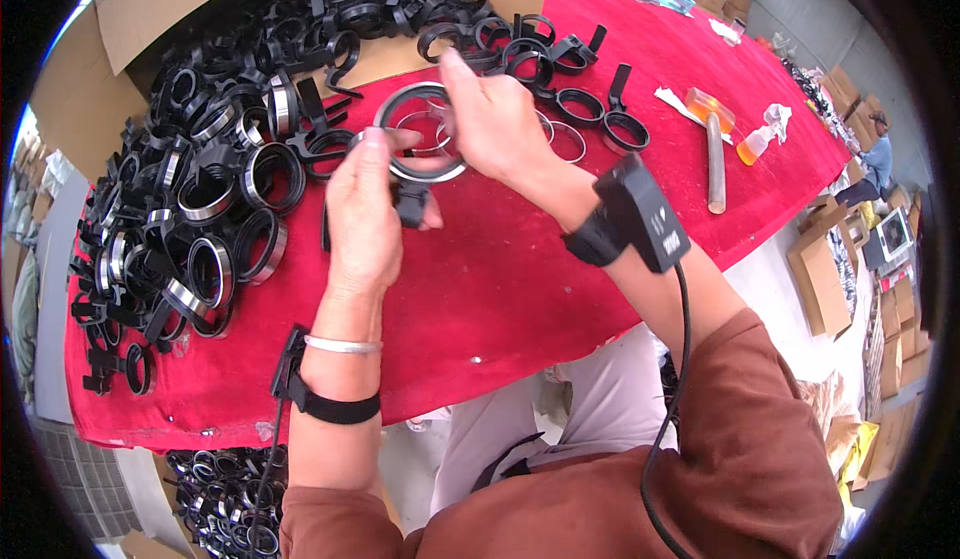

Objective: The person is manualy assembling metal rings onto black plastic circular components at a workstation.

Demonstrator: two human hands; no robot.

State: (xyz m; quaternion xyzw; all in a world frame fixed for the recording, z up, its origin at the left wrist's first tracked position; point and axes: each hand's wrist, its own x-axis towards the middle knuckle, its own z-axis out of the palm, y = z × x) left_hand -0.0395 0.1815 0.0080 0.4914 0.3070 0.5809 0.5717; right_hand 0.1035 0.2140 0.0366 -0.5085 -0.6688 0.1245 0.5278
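Between both hands, above the red cloth, is a black ring part [436, 171] with a silver metal rim and a short black tab at its lower edge. My left hand [362, 209] grips the ring's left side, its thumb on top and other fingers underneath. My right hand [497, 124] is closed on the ring's upper right side, with the thumb pointing up; some of its fingers are hidden. Through and behind the ring, thin silver rings [568, 143] lie on the cloth.
A large heap of black ring parts [200, 194] covers the table's left and spills from a cardboard box [190, 9]. On the red cloth [520, 289] lie a hammer [715, 164] and a spray bottle [757, 146]. Another person [877, 164] is far right. More parts [225, 499] sit below the table.
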